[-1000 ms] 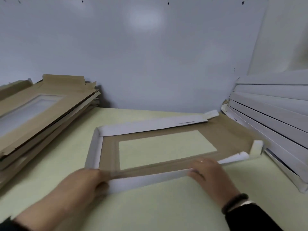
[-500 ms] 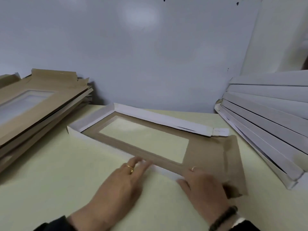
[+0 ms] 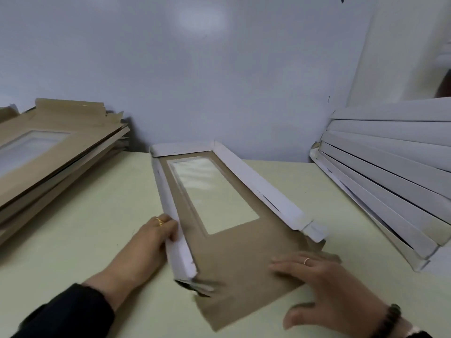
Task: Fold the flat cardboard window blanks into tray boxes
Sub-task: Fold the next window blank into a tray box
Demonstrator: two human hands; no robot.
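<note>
In the middle of the pale green desk lies the window blank, brown side up, running lengthwise away from the person, its clear film window toward the far end. Three white walls are folded up: the far short one, the long left one and the long right one. The near end is flat, a bare brown flap spread on the desk.

Left hand, gold ring on one finger, is cupped against the outside of the left wall, fingers curled onto its white edge, gripping it upright. Right hand, thin ring and a dark bead bracelet at the wrist, lies flat on the brown panel near the right corner, fingers straight and spread, pressing the card down, thumb off the near edge. The near left corner of the blank is blurred; I cannot tell how its tab sits.

Left of the desk, a slanting stack of brown flat blanks, windows showing. On the right, a leaning stack of white folded trays against the wall.
</note>
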